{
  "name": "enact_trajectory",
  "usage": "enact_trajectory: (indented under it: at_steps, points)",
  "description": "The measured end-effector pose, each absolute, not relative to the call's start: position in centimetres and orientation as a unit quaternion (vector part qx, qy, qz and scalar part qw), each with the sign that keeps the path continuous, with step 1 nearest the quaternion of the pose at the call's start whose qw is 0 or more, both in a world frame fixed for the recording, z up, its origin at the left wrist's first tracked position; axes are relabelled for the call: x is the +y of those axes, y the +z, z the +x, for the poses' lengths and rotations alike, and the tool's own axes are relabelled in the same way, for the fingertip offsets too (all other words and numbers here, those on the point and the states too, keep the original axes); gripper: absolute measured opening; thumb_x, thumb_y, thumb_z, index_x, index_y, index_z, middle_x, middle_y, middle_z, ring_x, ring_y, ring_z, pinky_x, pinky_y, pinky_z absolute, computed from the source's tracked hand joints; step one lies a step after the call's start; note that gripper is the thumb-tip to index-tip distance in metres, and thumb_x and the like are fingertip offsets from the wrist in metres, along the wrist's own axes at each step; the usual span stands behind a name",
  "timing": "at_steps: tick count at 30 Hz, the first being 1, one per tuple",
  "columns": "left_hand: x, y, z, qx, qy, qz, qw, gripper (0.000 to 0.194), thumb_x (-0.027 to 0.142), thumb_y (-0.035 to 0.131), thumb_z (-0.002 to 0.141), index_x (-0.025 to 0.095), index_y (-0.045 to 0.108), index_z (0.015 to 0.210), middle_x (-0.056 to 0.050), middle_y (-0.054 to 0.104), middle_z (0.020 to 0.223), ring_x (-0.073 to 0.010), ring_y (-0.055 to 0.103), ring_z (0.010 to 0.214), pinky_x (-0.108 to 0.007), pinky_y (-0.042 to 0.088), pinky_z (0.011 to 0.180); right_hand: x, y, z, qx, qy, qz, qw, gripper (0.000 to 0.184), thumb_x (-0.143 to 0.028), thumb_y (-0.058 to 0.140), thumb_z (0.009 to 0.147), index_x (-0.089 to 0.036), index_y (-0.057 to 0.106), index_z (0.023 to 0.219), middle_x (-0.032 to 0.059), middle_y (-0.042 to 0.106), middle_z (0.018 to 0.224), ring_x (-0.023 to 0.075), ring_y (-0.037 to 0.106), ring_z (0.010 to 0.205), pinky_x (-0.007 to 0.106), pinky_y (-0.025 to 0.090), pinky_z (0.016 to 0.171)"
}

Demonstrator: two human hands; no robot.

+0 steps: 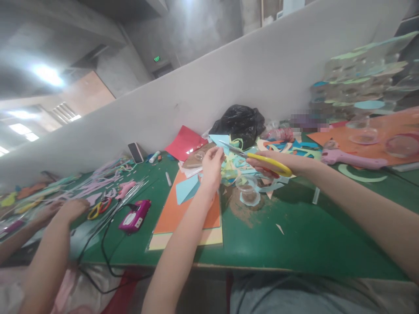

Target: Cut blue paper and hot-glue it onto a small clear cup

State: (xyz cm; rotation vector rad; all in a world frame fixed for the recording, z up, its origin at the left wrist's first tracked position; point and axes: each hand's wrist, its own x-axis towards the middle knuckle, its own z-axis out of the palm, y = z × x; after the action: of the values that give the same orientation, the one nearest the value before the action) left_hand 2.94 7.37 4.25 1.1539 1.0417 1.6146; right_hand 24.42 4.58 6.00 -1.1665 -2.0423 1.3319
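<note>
My left hand (pixel 212 169) pinches a piece of light blue paper (pixel 216 139), raised above the table. Yellow-handled scissors (pixel 269 163) are gripped in my right hand (pixel 258 167), their blades pointing left at the edge of that paper. Whether the blades are cutting into it is hard to tell. Just below my left hand, another folded light blue paper piece (pixel 186 190) lies on orange sheets (pixel 168 213). Blue, green and yellow paper scraps (pixel 240 165) are heaped behind and beneath the scissors.
Clear plastic cups (pixel 249 196) stand on the green table (pixel 262 244). At right lies a pink glue gun (pixel 353 158), near stacked plastic cups (pixel 363 83). A black bag (pixel 238 123) sits behind. On the left, a co-worker's hands (pixel 73 210) work near a purple corded box (pixel 135 216).
</note>
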Motion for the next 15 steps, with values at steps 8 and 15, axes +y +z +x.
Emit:
enact_trajectory:
  at_steps: [8, 15]
  points:
    - [7.3, 4.5, 2.3, 0.439, 0.636, 0.487, 0.406, 0.023, 0.036, 0.073, 0.081, 0.017, 0.066, 0.092, -0.002, 0.064, 0.086, -0.0102, 0.059, 0.076, -0.026, 0.050, 0.080, 4.8, 6.0, 24.0, -0.700, 0.509, -0.450, 0.218, 0.056, -0.073, 0.067, 0.082, -0.022, 0.043, 0.080, -0.0072, 0.042, 0.056, 0.0064, 0.038, 0.041, 0.020, 0.032, 0.038]
    - [7.5, 4.7, 2.2, 0.448, 0.619, 0.498, 0.410, 0.024, 0.036, 0.077, 0.075, 0.018, 0.065, 0.087, 0.001, 0.062, 0.082, -0.0080, 0.055, 0.067, -0.027, 0.050, 0.078, 3.7, 5.9, 24.3, -0.730, 0.508, -0.404, 0.215, 0.068, -0.087, 0.058, 0.076, -0.023, 0.036, 0.082, -0.0078, 0.030, 0.068, 0.0070, 0.032, 0.054, 0.023, 0.040, 0.050]
